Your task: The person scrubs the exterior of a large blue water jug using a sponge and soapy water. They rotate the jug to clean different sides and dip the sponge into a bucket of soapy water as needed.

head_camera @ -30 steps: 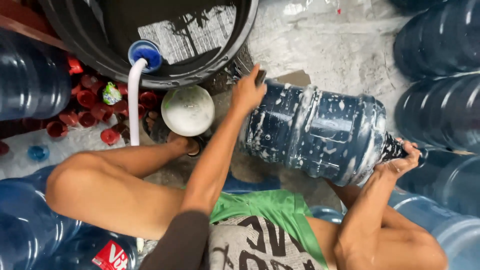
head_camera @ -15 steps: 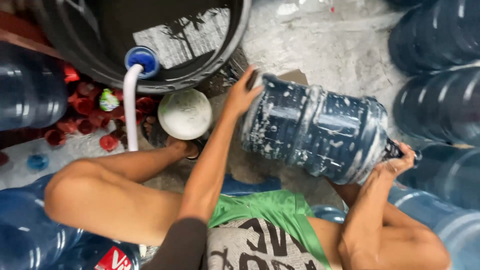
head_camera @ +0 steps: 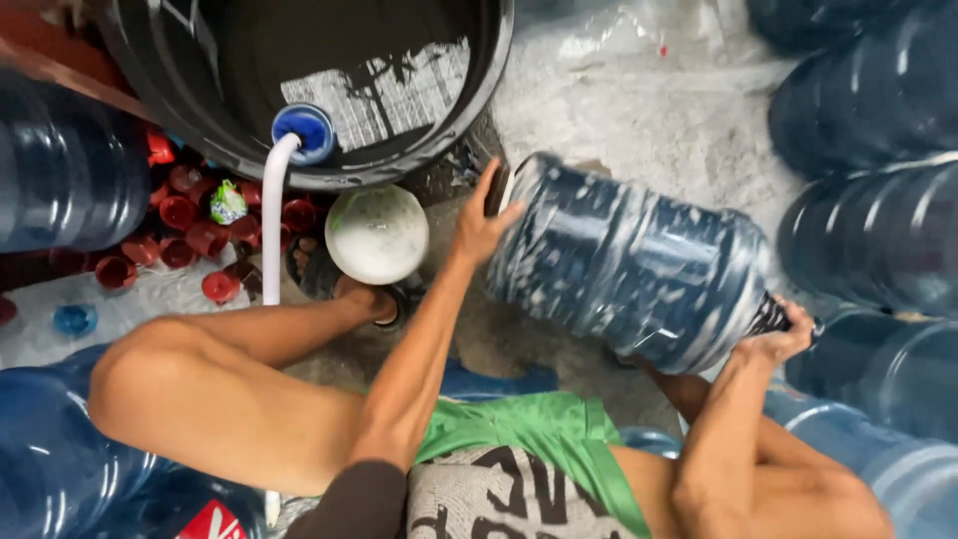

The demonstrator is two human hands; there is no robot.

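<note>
Hands of a seated person hold a large blue translucent plastic water jug [head_camera: 629, 265] on its side, centre-right of the view, above a grey concrete floor [head_camera: 649, 110]. The left hand [head_camera: 477, 225] lies flat and open against the jug's base at 9 o'clock of the jug. The right hand [head_camera: 776, 341] is clenched around its neck at 4 o'clock. White suds fleck the jug's wall, so it likely feels slippery; rigid and bulky, it seems best gripped at neck and base. At 12 o'clock sits a big black round tub [head_camera: 299, 90] with a white hose [head_camera: 271, 215] running into it. A white foamy ball-shaped object [head_camera: 376, 235] lies just left of the left hand. Red bottle caps [head_camera: 190, 215] lie scattered at 10 o'clock. More blue jugs [head_camera: 868, 120] crowd the right edge.
</note>
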